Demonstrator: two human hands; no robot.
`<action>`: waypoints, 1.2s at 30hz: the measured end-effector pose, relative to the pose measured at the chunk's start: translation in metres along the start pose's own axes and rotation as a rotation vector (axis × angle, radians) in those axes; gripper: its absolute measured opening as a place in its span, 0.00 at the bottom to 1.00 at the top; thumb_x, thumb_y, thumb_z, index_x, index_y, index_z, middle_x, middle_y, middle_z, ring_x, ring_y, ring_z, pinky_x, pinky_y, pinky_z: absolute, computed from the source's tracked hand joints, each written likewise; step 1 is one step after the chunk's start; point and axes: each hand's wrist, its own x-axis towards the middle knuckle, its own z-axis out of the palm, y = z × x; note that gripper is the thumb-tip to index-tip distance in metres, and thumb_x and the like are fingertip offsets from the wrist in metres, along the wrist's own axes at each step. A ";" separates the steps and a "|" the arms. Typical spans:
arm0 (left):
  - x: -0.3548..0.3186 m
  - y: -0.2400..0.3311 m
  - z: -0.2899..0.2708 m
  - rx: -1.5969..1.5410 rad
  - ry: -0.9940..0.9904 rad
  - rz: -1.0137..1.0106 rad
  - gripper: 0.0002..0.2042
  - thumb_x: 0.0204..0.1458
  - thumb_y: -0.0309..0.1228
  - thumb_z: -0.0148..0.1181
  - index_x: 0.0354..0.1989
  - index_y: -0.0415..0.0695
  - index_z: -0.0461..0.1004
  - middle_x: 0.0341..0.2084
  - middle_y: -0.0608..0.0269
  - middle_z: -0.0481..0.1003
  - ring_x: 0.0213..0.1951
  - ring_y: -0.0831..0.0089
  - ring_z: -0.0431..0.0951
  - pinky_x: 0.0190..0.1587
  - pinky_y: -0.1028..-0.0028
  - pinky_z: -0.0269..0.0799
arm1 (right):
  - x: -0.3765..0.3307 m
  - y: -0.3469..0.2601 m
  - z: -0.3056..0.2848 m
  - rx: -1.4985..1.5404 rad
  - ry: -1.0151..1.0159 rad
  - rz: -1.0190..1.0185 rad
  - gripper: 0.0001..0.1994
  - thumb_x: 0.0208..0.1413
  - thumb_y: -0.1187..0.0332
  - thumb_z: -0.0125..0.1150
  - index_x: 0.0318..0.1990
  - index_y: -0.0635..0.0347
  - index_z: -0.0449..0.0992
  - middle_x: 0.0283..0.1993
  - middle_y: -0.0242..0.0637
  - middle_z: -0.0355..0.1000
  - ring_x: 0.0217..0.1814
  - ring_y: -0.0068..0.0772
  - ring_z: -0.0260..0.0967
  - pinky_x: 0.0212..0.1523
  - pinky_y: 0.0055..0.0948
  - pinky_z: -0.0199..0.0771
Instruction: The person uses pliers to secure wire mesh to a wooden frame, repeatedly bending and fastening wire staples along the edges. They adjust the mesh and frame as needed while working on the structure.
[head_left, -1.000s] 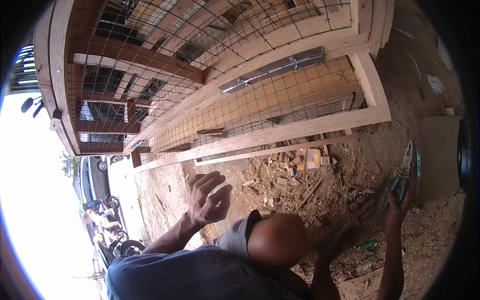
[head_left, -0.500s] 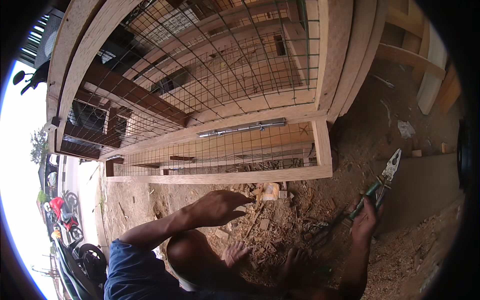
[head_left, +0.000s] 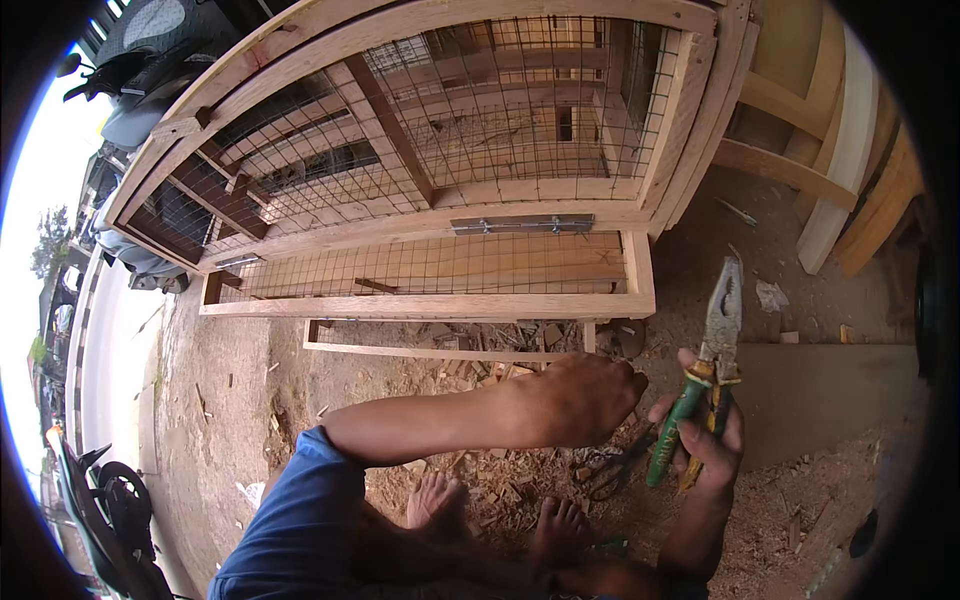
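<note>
My right hand (head_left: 712, 455) holds a pair of combination pliers (head_left: 723, 325) by its green handles, jaws pointing up and away from me. Beside it on the left is my left hand (head_left: 585, 400), its fingers curled in; whatever they hold, if anything, is hidden. Both hands are in front of a wooden cage (head_left: 430, 305) covered with wire mesh. A metal fitting (head_left: 523, 225) is fixed to the cage's lower rail.
Wood chips and shavings (head_left: 480, 495) litter the ground around my bare feet (head_left: 437, 502). A dark tool with looped handles (head_left: 612, 480) lies below my left hand. Planks (head_left: 845, 150) lean at the right, near a flat board (head_left: 830, 400). Motorbikes (head_left: 125, 505) stand at the left.
My left hand has moved right, close to my right hand, its fingers now more curled. The pliers have turned more upright. The view has shifted, showing more of the cage.
</note>
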 end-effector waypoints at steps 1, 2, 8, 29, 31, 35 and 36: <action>-0.003 0.006 -0.005 -0.016 0.019 0.063 0.12 0.58 0.26 0.52 0.49 0.36 0.74 0.38 0.43 0.81 0.43 0.54 0.83 0.46 0.58 0.80 | 0.001 -0.012 0.007 -0.031 -0.078 0.103 0.38 0.57 0.69 0.62 0.72 0.72 0.51 0.44 0.54 0.77 0.20 0.15 0.62 0.20 0.14 0.62; -0.009 0.010 -0.007 -0.120 0.046 0.141 0.12 0.58 0.28 0.53 0.48 0.38 0.75 0.38 0.46 0.82 0.43 0.56 0.83 0.47 0.60 0.79 | 0.002 -0.023 0.016 -0.052 -0.151 0.191 0.37 0.57 0.70 0.61 0.71 0.71 0.51 0.46 0.55 0.76 0.21 0.18 0.65 0.22 0.16 0.66; -0.064 -0.007 -0.028 -0.379 -0.193 0.298 0.10 0.59 0.37 0.60 0.47 0.54 0.82 0.48 0.67 0.81 0.53 0.69 0.79 0.59 0.70 0.72 | 0.023 -0.041 0.091 0.355 -0.364 0.496 0.32 0.57 0.76 0.49 0.70 0.67 0.52 0.60 0.62 0.70 0.31 0.39 0.77 0.32 0.34 0.79; -0.106 -0.049 -0.047 -0.097 -0.061 0.041 0.21 0.64 0.47 0.55 0.58 0.45 0.72 0.40 0.49 0.80 0.43 0.55 0.81 0.49 0.56 0.78 | 0.080 -0.022 0.125 0.141 -0.246 0.455 0.26 0.59 0.72 0.50 0.67 0.59 0.61 0.57 0.50 0.73 0.54 0.34 0.72 0.55 0.38 0.75; -0.106 -0.047 -0.045 -0.089 -0.100 -0.035 0.23 0.64 0.50 0.53 0.57 0.45 0.74 0.38 0.47 0.80 0.43 0.53 0.82 0.49 0.56 0.78 | 0.080 -0.017 0.121 0.147 -0.296 0.421 0.26 0.59 0.72 0.51 0.67 0.59 0.61 0.55 0.48 0.74 0.54 0.35 0.73 0.58 0.41 0.75; -0.120 -0.038 -0.042 -0.046 0.053 -0.084 0.27 0.62 0.53 0.56 0.39 0.34 0.79 0.32 0.44 0.81 0.38 0.51 0.83 0.45 0.55 0.77 | 0.076 -0.009 0.119 0.147 -0.292 0.376 0.27 0.59 0.71 0.51 0.67 0.59 0.60 0.55 0.48 0.73 0.56 0.38 0.73 0.59 0.45 0.74; -0.124 -0.036 -0.044 -0.029 0.018 -0.116 0.25 0.62 0.53 0.55 0.44 0.38 0.78 0.33 0.43 0.81 0.40 0.50 0.82 0.47 0.54 0.76 | 0.075 -0.007 0.119 0.147 -0.264 0.384 0.27 0.59 0.71 0.51 0.68 0.59 0.60 0.55 0.48 0.73 0.56 0.38 0.73 0.59 0.45 0.74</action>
